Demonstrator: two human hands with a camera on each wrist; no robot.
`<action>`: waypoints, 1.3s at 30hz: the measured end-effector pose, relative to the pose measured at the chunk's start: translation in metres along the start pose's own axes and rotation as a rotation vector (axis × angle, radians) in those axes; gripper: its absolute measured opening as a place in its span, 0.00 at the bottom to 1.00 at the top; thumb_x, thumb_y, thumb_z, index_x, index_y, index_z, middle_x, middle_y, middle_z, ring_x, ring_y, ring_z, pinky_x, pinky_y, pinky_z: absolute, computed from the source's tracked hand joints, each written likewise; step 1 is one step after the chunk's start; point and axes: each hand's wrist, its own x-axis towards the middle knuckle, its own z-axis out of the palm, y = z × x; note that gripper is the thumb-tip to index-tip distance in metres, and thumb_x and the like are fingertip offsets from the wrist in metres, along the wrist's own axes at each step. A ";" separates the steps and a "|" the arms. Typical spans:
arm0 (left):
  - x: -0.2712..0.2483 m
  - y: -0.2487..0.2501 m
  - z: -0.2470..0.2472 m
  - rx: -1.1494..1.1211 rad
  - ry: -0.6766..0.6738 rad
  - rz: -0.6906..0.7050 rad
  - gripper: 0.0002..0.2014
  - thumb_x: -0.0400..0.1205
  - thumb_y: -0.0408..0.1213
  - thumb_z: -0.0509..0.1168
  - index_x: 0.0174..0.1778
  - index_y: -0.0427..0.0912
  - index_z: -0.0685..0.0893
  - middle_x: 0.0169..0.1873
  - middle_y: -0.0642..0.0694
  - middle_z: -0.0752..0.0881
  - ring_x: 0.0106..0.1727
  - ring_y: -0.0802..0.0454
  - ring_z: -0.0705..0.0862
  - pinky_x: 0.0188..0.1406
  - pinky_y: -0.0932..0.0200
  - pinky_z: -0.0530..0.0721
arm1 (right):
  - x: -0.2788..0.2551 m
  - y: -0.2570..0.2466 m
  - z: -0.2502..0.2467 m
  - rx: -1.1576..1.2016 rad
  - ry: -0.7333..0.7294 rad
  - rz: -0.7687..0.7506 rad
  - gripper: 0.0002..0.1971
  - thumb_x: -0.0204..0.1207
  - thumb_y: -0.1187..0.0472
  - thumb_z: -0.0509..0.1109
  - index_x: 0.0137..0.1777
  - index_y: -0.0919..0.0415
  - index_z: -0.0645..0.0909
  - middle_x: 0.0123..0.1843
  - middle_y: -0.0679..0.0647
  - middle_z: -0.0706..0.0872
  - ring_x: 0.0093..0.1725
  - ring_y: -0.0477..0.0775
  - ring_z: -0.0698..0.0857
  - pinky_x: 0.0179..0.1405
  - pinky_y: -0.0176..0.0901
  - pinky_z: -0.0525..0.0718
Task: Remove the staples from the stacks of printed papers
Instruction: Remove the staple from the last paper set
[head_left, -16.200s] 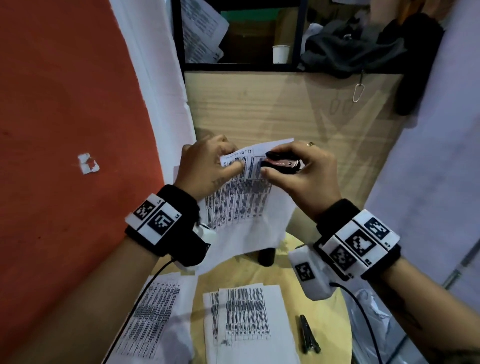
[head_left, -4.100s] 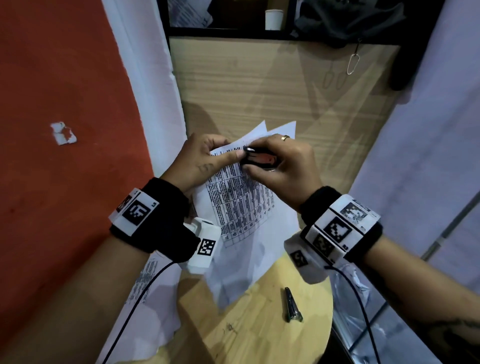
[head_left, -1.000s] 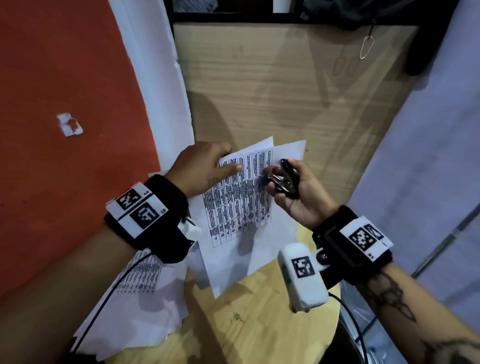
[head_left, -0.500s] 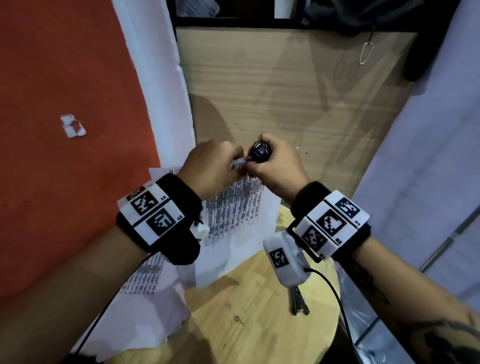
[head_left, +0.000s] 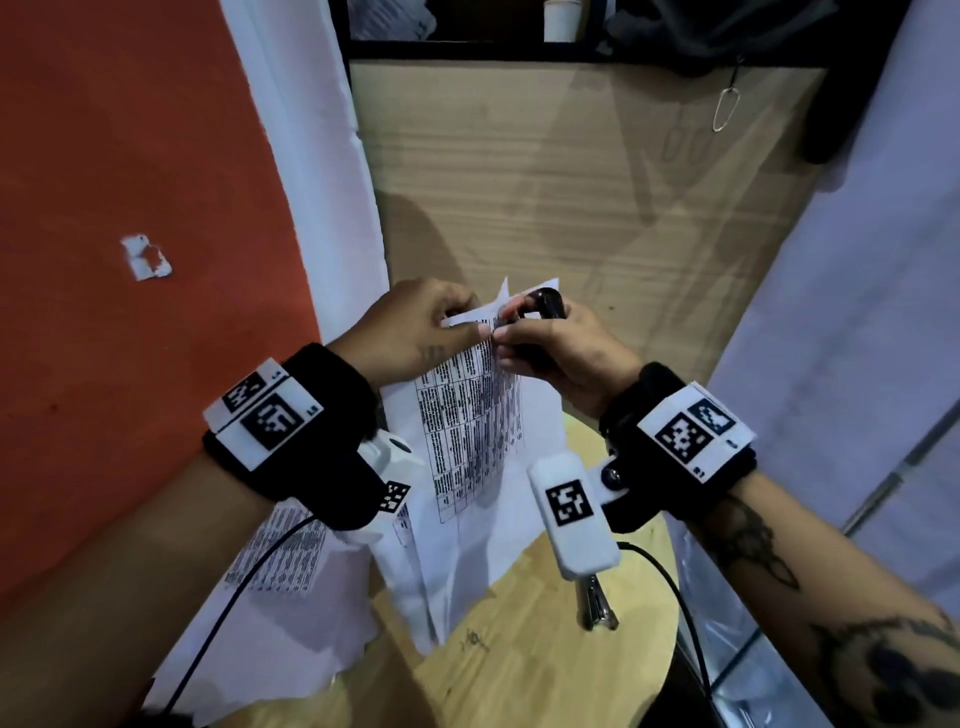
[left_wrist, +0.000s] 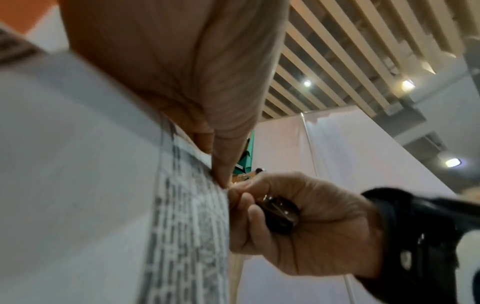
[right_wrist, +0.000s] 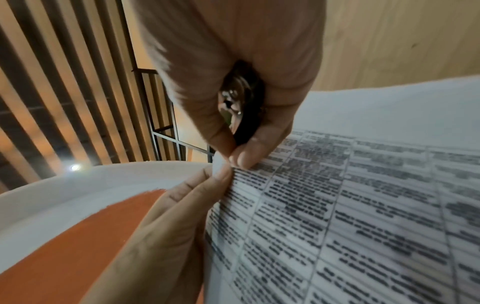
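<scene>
Both hands meet above the round wooden counter (head_left: 524, 670), lifting a stack of printed papers (head_left: 470, 441) so that it hangs down in front of the wooden panel behind. The left hand (head_left: 415, 332) pinches the top edge of the papers between thumb and curled fingers, at about 10 o'clock from the sheet's middle. The right hand (head_left: 558, 353) comes in from 2 o'clock, fingers wrapped around a black staple remover (head_left: 545, 304), its thumb and forefinger closed against the same top corner, touching the left thumb tip. The staple itself is hidden behind the fingertips, so I cannot tell whether the remover's claws bite it. On the counter at 5 o'clock from the raised stack lies a small dark metal stapler (head_left: 597, 608), partly covered by the white camera unit strapped under the right wrist. More printed sheets (head_left: 280, 556) lie at 7 o'clock, drooping over the counter's left edge beneath the left forearm. An orange wall stands to the left, and a pale curtain to the right. Up at 12 o'clock a shelf holds a white paper cup (head_left: 560, 21) and dark cloth.
</scene>
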 end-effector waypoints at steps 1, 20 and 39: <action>0.001 -0.001 0.000 -0.045 -0.004 -0.002 0.21 0.69 0.60 0.64 0.35 0.43 0.84 0.27 0.45 0.83 0.32 0.58 0.76 0.34 0.50 0.75 | 0.000 0.000 -0.001 0.013 -0.010 -0.011 0.13 0.72 0.80 0.65 0.36 0.61 0.75 0.22 0.49 0.80 0.20 0.42 0.81 0.23 0.32 0.83; 0.008 0.007 -0.004 -0.072 -0.016 -0.040 0.25 0.70 0.56 0.61 0.38 0.32 0.81 0.28 0.44 0.75 0.31 0.53 0.71 0.34 0.55 0.66 | -0.003 -0.004 -0.003 -0.760 0.081 -0.662 0.09 0.64 0.64 0.71 0.43 0.57 0.77 0.37 0.44 0.81 0.38 0.49 0.81 0.42 0.51 0.83; 0.009 -0.008 -0.009 0.319 0.033 -0.052 0.09 0.83 0.44 0.64 0.50 0.43 0.84 0.45 0.42 0.86 0.51 0.41 0.83 0.51 0.48 0.80 | 0.007 0.032 -0.020 -0.703 0.306 -0.266 0.13 0.63 0.61 0.73 0.35 0.44 0.73 0.38 0.48 0.82 0.41 0.58 0.81 0.47 0.61 0.83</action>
